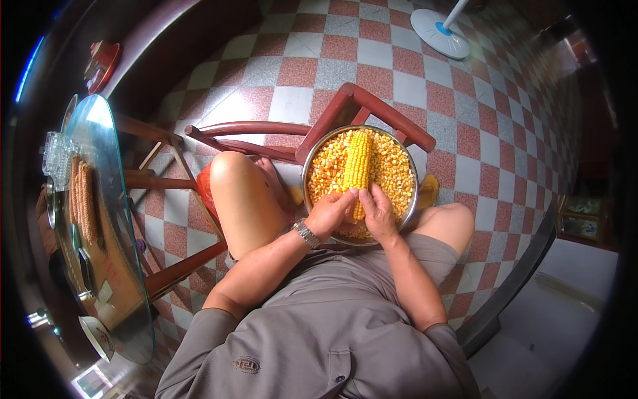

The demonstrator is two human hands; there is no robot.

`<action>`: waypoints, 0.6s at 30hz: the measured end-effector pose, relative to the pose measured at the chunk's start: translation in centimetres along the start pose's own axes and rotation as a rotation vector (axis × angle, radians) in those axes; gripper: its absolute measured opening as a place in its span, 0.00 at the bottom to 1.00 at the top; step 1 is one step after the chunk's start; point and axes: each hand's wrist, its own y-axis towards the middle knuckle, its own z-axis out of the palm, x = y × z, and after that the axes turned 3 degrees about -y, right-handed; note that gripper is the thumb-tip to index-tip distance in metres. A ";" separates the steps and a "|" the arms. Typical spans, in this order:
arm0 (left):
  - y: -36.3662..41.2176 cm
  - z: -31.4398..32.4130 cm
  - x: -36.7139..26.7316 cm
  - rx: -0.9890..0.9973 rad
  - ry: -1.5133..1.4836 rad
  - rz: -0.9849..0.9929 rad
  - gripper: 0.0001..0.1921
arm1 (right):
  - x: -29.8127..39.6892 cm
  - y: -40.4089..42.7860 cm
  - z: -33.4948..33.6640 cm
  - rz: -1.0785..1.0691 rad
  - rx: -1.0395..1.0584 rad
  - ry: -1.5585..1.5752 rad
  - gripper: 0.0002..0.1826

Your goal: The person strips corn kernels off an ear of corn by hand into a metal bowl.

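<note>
A yellow ear of corn (357,157) lies lengthwise over a round metal basin (304,180), its far end near the back rim. My left hand (329,212), with a metal-banded watch on the wrist, grips the ear's near end from the left. From the right, my right hand (380,213) holds the same end, its thumb pressed on the kernel rows. The two thumbs are close together. Loose corn kernels (394,172) fill the basin around the ear. The basin is between my knees, against a red wooden chair or stool (326,122). My fingers hide the underside of the ear.
To the left stands a glass-topped table (97,117) with several stripped corncobs (85,202), a dark handheld device (85,267) and a white bowl (97,338). A red plastic bag (205,187) is beside my left knee. A round white stand base (438,34) rests on the checkered floor.
</note>
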 end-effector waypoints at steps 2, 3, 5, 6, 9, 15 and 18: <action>0.0 -0.2 0.2 0.037 -0.007 0.022 0.21 | 0.1 0.0 0.0 0.010 -0.003 0.002 0.22; 0.1 -0.4 0.3 0.037 -0.009 0.022 0.21 | 0.2 0.0 0.0 0.017 -0.006 0.003 0.22; 0.2 -0.6 0.5 0.040 -0.043 0.017 0.18 | 0.4 0.0 0.2 0.024 -0.003 0.035 0.23; 0.2 -0.6 0.5 0.039 -0.043 0.018 0.18 | 0.5 0.0 0.3 0.031 -0.002 0.069 0.23; -0.1 -0.3 0.2 0.038 -0.051 0.018 0.16 | 0.2 0.0 0.2 -0.022 -0.015 0.022 0.23; -0.9 0.4 -1.1 0.039 -0.077 -0.023 0.20 | 0.6 0.0 0.3 0.009 -0.014 0.055 0.23; -0.6 0.2 -1.0 0.028 -0.103 -0.035 0.22 | 0.7 0.1 0.4 0.011 -0.001 0.075 0.23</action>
